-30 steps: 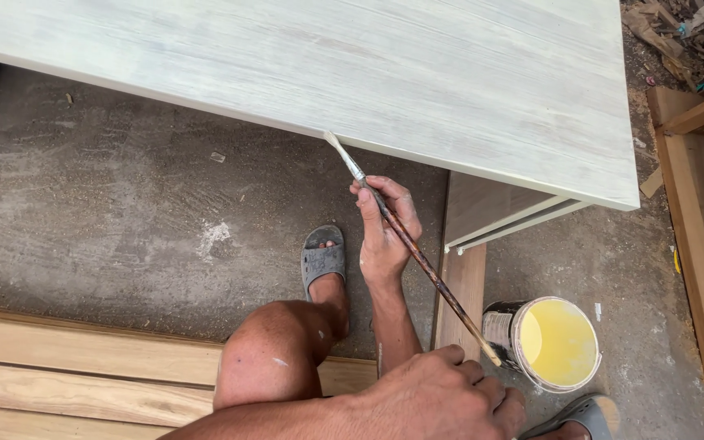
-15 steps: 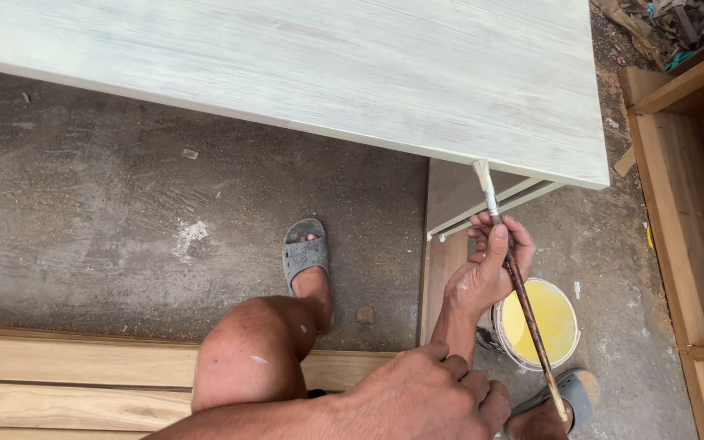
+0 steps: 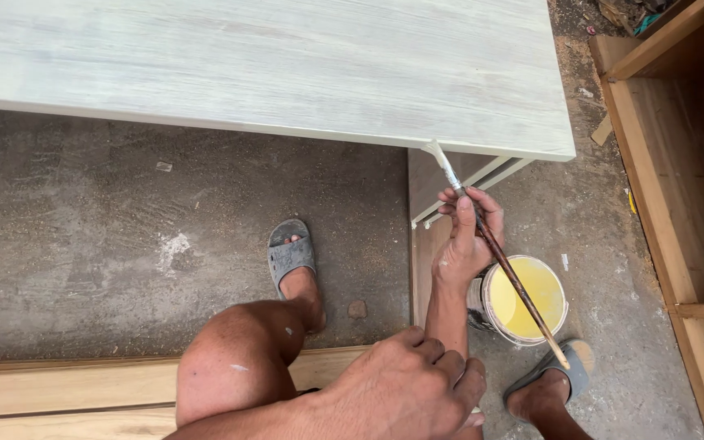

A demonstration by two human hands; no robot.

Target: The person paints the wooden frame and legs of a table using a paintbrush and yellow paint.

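Our right hand [image 3: 468, 244] grips the brush [image 3: 495, 253] at the board [image 3: 287, 65] edge; left hand [image 3: 405, 391] closed, empty; paint could drip if we overload it

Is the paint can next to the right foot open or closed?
Open. The paint can stands upright on the floor with no lid on it, and pale yellow paint shows inside.

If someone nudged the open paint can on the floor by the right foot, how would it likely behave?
The paint can lies tipped toward the camera, its yellow inside showing, so it would probably roll or rock instead of sliding. The visible inside looks only coated, with no pool of paint, so it is likely light. It lies close to the slipper and the wooden panel, which might stop it.
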